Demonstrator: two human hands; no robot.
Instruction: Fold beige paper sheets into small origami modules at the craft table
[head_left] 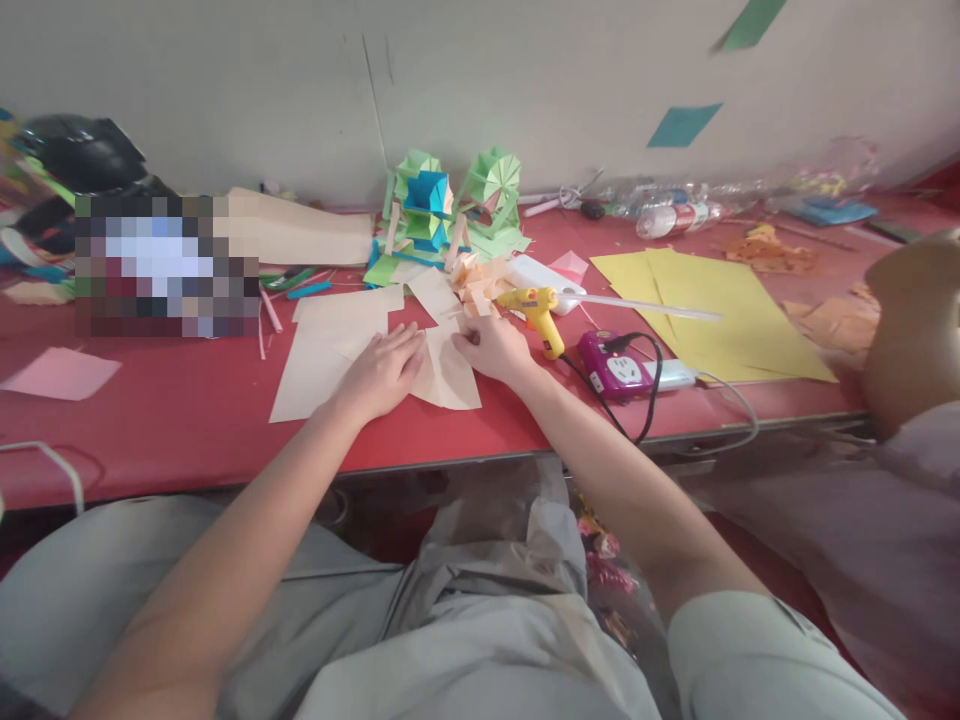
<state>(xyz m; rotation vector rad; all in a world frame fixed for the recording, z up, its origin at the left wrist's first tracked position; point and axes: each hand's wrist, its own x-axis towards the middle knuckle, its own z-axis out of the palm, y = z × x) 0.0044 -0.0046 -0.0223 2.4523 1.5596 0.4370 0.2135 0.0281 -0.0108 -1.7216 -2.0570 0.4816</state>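
My left hand [381, 375] lies flat, fingers together, pressing a beige paper sheet [448, 375] onto the red table [172, 410]. My right hand [491, 346] pinches the upper edge of that same sheet with curled fingers. More beige sheets [322, 345] spread out under and left of my left hand. A yellow glue gun [537, 312] rests just right of my right hand, untouched.
Green and blue folded paper models [450, 205] stand at the back by the wall, small orange folded pieces [477, 282] before them. A purple power socket [616, 368] with black cable, yellow sheets [712, 310], plastic bottles [675, 215], a pink sheet [64, 373]. Another person's shoulder [911, 330] at right.
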